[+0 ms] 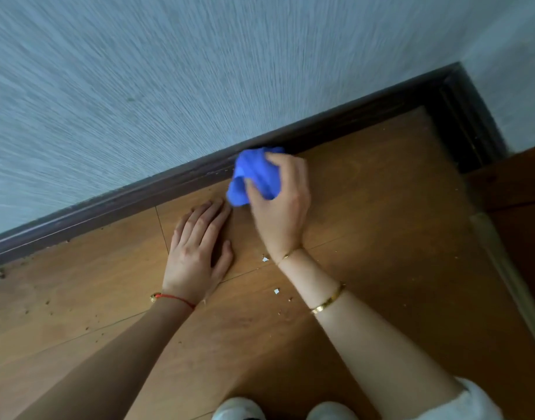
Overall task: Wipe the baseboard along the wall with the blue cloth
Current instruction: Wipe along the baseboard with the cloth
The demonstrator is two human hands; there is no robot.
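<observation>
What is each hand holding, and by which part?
Right hand grips the bunched blue cloth around its near side. Left hand holds nothing, flat on the floor.

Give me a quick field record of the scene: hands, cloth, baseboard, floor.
right hand: gripping the bunched blue cloth
left hand: flat on the floor, empty
cloth contact: pressed against the dark baseboard
floor state: crumbs and small white scraps scattered near the wrists and along the baseboard
corner: baseboard turns at the upper right
</observation>
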